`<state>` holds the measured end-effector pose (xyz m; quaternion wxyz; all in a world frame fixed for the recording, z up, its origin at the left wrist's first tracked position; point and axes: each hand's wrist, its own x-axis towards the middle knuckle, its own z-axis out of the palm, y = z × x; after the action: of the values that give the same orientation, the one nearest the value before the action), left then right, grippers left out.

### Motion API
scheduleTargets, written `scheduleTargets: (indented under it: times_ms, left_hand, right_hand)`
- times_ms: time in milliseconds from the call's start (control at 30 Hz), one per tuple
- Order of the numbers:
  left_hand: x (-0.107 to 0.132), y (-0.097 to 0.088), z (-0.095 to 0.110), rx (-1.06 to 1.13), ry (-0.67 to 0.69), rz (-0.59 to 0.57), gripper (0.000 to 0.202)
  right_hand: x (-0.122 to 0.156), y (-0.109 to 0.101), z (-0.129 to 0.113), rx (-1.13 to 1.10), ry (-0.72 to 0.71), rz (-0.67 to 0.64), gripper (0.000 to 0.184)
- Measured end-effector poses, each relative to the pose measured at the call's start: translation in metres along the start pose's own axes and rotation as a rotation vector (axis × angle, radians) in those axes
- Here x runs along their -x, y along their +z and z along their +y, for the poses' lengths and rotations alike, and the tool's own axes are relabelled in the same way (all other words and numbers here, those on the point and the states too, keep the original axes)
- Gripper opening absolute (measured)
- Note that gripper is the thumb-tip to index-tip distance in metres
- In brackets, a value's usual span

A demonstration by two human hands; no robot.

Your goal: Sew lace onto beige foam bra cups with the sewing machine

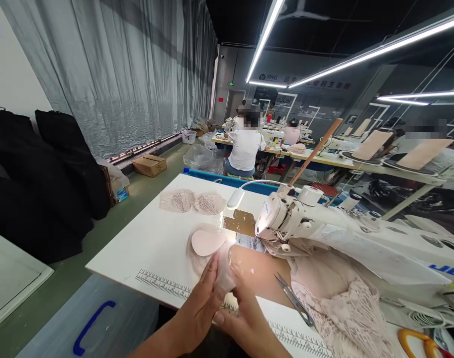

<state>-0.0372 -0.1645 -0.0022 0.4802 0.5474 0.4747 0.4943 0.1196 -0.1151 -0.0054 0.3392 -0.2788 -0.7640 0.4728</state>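
Observation:
My left hand [201, 303] and my right hand [245, 311] meet at the near edge of the white sewing table [152, 243]. Both hold a thin piece of sheer pale fabric [223, 271] between their fingers. Just beyond it a pink bra cup [207, 242] lies on a lace piece, close to the needle of the white sewing machine [286, 219]. Two lace cups [192, 202] lie farther back on the table.
Thread snips [294, 300] lie right of my hands, beside a heap of pink lace fabric [342, 303]. Orange-handled scissors [420, 342] are at the far right. A plastic bin with a blue handle [92, 323] stands lower left. A person in white [245, 149] sits at another table.

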Motion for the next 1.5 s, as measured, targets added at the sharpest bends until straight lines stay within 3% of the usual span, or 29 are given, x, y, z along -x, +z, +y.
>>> scheduleTargets:
  times_ms: [100,200,300,367,500,567,700,867,933,1033,1133,1200,1367,1433,1500]
  left_hand:
    - [0.001,0.009,0.0,0.088,-0.02,-0.081,0.064]
    - [-0.006,0.004,0.007,0.071,0.009,-0.137,0.069]
    - [-0.024,-0.004,0.015,0.034,0.027,-0.061,0.067]
    - [-0.037,-0.006,0.016,0.122,0.007,-0.035,0.068]
    - [-0.047,0.002,0.009,0.376,-0.151,-0.261,0.049]
    - [-0.045,0.006,0.005,0.436,-0.222,-0.279,0.04]
    - [-0.042,0.006,0.001,0.509,-0.264,-0.147,0.038]
    - [-0.04,0.0,-0.002,0.542,-0.257,-0.391,0.044]
    - [-0.038,0.0,-0.005,0.555,-0.243,-0.301,0.033]
    - [-0.035,0.003,-0.007,0.612,-0.195,-0.087,0.027]
    - [-0.033,0.008,-0.001,0.561,-0.12,-0.144,0.042]
    - [-0.032,0.012,0.004,0.479,-0.088,-0.126,0.042]
    - [-0.032,0.004,0.014,0.298,-0.059,0.102,0.031]
    - [-0.033,-0.003,0.019,0.107,0.011,0.162,0.026]
    - [-0.035,-0.005,0.025,-0.182,0.144,0.109,0.028]
  right_hand:
    - [-0.004,-0.008,0.004,0.063,0.033,0.11,0.05]
    - [-0.004,-0.026,0.003,-0.08,0.129,0.141,0.033]
    - [0.0,-0.04,-0.001,-0.377,0.249,0.127,0.031]
    - [0.003,-0.044,-0.005,-0.533,0.295,0.077,0.034]
    - [0.005,-0.045,-0.006,-0.639,0.344,0.053,0.033]
    - [0.005,-0.046,-0.002,-0.644,0.368,0.098,0.031]
    - [0.006,-0.051,0.009,-0.642,0.391,0.188,0.029]
    - [0.008,-0.054,0.015,-0.684,0.388,0.456,0.041]
    - [0.011,-0.053,0.016,-0.671,0.374,0.496,0.044]
    - [0.016,-0.048,0.016,-0.626,0.377,0.399,0.048]
    - [0.019,-0.039,0.012,-0.586,0.395,0.299,0.053]
    - [0.023,-0.035,0.009,-0.558,0.43,0.252,0.054]
    - [0.035,-0.047,0.013,-0.341,0.515,-0.113,0.032]
    - [0.038,-0.058,0.015,-0.223,0.471,-0.058,0.029]
    - [0.037,-0.066,0.012,-0.169,0.383,0.112,0.029]
